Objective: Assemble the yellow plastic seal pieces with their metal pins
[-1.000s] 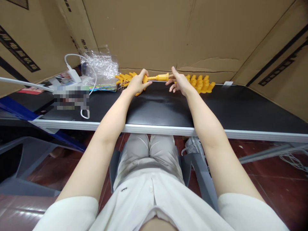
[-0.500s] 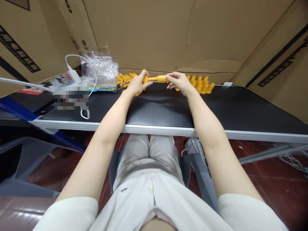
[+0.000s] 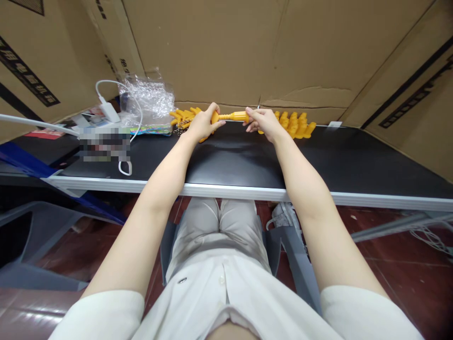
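Between my hands, above the black tabletop, a slim yellow plastic piece lies level, with a ribbed shaft on its left and a thicker grooved sleeve on its right. My left hand is closed around the left end, which its fingers partly hide. Fingertips of my right hand pinch the sleeve's right end. Beside my left hand lies a heap of yellow plastic parts with thin metal chains. Past my right hand, similar yellow parts stand in rows, partly covered by that hand.
Clear plastic wrap lies on colourful packets at the left. Near it are a white charger and cable. Tall cardboard walls the back and sides. A pale metal edge borders the black table.
My right fingers have shifted slightly on the sleeve, with the index finger and thumb now further over its end. My left hand keeps its grip almost unmoved.
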Tool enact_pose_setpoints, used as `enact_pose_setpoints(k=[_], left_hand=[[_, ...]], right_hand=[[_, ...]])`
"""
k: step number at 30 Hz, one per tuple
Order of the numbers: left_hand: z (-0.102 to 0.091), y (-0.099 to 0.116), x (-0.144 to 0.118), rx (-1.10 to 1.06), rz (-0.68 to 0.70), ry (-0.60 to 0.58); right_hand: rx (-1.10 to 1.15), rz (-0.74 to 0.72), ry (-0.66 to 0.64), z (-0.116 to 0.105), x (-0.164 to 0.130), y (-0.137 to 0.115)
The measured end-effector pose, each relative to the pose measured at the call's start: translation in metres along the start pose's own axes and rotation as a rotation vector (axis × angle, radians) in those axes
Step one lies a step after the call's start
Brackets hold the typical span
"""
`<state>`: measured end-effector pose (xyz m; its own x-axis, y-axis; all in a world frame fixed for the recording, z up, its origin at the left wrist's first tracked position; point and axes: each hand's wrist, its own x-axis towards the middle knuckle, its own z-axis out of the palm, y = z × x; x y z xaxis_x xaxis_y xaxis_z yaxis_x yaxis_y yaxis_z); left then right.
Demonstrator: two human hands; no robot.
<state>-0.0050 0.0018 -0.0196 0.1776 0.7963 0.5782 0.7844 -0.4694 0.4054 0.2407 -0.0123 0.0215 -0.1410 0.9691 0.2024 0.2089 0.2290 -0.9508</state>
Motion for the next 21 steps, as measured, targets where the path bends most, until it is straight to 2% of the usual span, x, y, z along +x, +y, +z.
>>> enact_pose_setpoints(k=[21], left_hand=[[-0.0011,0.0058,-0.0025,-0.061,-0.009,0.002]], right_hand=[[0.067,0.102,0.03,0.0044,-0.0038,-0.0063]])
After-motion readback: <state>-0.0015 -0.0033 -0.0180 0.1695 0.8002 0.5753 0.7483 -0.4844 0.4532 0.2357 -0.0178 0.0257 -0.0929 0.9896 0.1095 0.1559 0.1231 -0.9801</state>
